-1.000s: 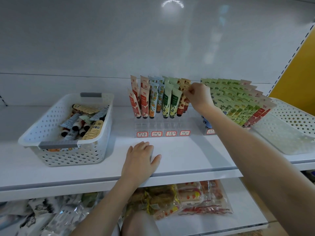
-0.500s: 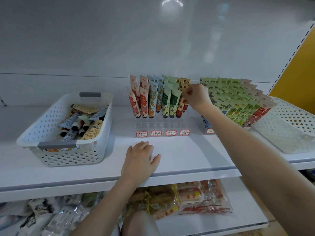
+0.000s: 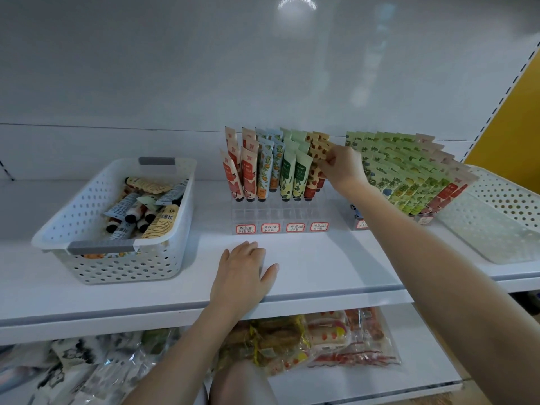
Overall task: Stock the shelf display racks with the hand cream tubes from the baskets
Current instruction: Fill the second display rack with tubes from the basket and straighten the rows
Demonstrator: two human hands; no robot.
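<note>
Reference point: the clear display rack (image 3: 280, 213), which is standing at the middle of the white shelf (image 3: 321, 258), close to the back panel. Hand cream tubes (image 3: 264, 171) are standing cap-down in its rear rows, sorted in columns by print: red-orange at the rack's left end, then blue floral, then green, then strawberry-patterned at its right end. 4 red-bordered labels (image 3: 282, 228) are running along the rack's front face.

The right hand (image 3: 342, 168) is reaching to the right end of the rack. Its thumb and fingertips are pinching the upper part of a strawberry tube (image 3: 317, 154) in the right-hand column. Whether that tube's cap is seated in a slot cannot be told, as neighbouring tubes are covering it.

The left hand (image 3: 242, 273) is lying palm-down on the shelf directly in front of the rack, apart from it. Its fingers are straight and relaxed, the thumb is spread, and it is grasping nothing.

Well to the left of the rack, a white perforated basket (image 3: 87, 229) with grey handle grips is sitting on the shelf and holding loose tubes (image 3: 140, 209) in a jumble. Just to the right of the rack, a 2nd rack (image 3: 424, 219) is carrying a dense fan of mostly green tubes (image 3: 409, 171) leaning rightward, with a few red ones at its far end. Further right again, a 2nd white basket (image 3: 502, 206) is sitting at the shelf's end. Below the rack, on the lower shelf, clear-wrapped packets (image 3: 306, 340) are lying flat.
</note>
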